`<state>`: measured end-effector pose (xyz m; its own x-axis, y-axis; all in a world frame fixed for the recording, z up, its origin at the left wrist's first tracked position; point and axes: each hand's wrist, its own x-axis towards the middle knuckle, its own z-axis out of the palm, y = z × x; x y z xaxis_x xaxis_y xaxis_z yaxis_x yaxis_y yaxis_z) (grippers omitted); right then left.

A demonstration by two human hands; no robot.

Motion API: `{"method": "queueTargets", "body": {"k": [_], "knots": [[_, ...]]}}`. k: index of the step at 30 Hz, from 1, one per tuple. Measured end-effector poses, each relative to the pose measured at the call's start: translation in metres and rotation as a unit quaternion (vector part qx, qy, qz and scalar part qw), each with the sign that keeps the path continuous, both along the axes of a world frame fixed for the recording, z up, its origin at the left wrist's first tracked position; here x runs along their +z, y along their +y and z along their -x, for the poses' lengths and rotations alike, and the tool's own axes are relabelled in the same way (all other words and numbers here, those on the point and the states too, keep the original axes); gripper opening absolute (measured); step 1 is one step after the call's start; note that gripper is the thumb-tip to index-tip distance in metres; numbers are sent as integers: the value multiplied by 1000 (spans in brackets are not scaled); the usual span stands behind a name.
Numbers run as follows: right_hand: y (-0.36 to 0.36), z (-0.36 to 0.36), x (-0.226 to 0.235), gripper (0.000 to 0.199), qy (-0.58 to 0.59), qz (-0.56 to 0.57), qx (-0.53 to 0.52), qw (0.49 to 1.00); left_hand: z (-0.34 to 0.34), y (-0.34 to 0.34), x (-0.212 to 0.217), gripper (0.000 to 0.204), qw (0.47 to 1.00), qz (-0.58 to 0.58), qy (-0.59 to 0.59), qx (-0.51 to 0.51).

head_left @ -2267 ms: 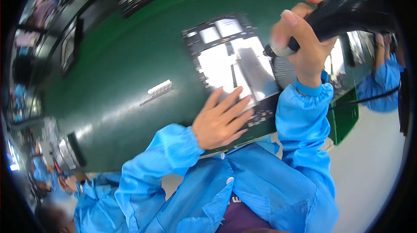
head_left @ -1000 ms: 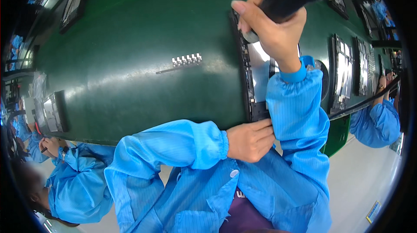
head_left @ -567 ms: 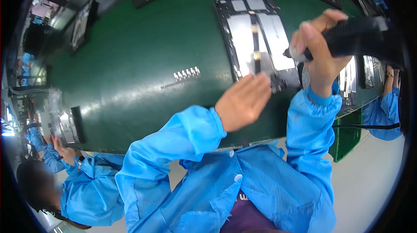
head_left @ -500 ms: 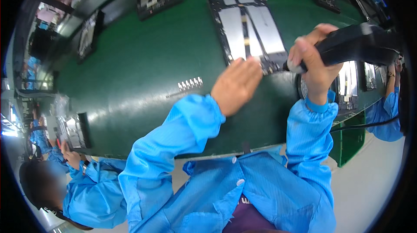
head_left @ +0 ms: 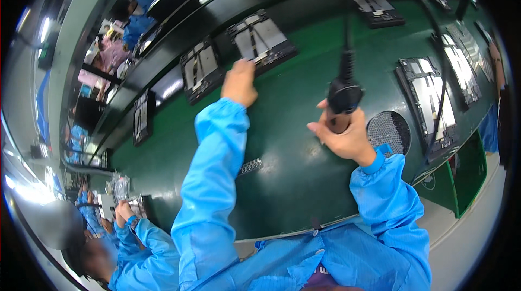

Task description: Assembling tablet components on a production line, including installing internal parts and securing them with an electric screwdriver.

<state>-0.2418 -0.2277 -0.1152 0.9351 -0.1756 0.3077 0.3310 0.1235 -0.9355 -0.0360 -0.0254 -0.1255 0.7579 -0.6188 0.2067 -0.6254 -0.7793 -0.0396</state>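
My left hand [head_left: 240, 81] reaches far across the green conveyor belt [head_left: 293, 144] and grips the near edge of a dark flat assembly tray [head_left: 262, 40] with silvery plates in it. My right hand [head_left: 345, 138] is closed around a black electric screwdriver [head_left: 343, 97], held upright above the belt. Its black cable [head_left: 434, 30] curves up and over to the right. Both arms wear blue sleeves.
More dark trays lie on the belt: one [head_left: 201, 68] left of the gripped tray, one [head_left: 430, 101] at the right, one [head_left: 375, 6] far back. A round perforated dish [head_left: 388, 131] sits beside my right hand. A small strip of parts [head_left: 250, 167] lies centre. A blue-clad person [head_left: 135, 242] works lower left.
The gripped tray has gone from close in front of me to far up the belt, my left arm stretched after it. My right hand with the screwdriver has drawn back from it.
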Motion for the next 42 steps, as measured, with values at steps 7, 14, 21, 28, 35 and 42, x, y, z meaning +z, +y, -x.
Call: {"method": "queueTargets", "body": {"k": [7, 14, 21, 28, 35, 42], "knots": [[6, 0, 8, 41, 1, 44, 56, 997, -46, 164, 5, 74, 956, -185, 44, 222], [-1, -1, 9, 51, -39, 63, 41, 996, -42, 161, 16, 52, 968, -32, -100, 227], [4, -5, 2, 32, -38, 64, -5, 997, 10, 154, 85, 31, 923, 76, -312, 211], [-7, -5, 22, 37, -84, 52, -46, 994, 119, 114, 99, 27, 910, 224, -344, 67], [-76, 13, 38, 32, -89, -21, -195, 977, 211, 23, 60, 45, 959, 166, -169, -154], [-87, 18, 17, 29, -107, 2, -190, 976, 287, 1, -15, 58, 960, 184, 92, -189]]}}
